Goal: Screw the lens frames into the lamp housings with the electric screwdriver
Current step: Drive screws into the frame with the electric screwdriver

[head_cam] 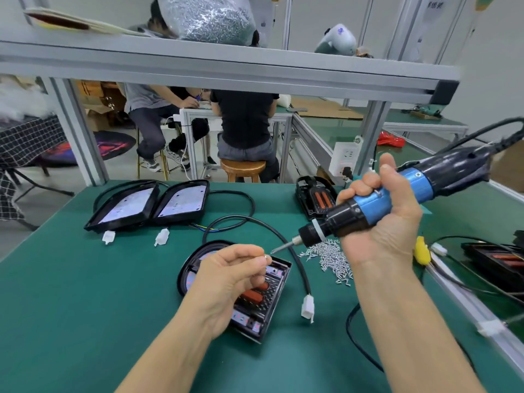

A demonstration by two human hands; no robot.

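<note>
I see the lamp housing [279, 275] lying flat on the green mat, black, its lens frame [266, 304] seated inside with two orange strips showing. Its black cable loops away to a white plug [308, 307]. The blue-and-black screwdriver [368, 207] is held tilted above it, bit pointing down-left. A heap of silver screws [330, 256] lies just right of the housing.

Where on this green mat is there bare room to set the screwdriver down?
Bare green mat lies left of the near lamp housing, in front of the two leaning housings. To its right it is crowded: cable, white plug, screw pile.
</note>
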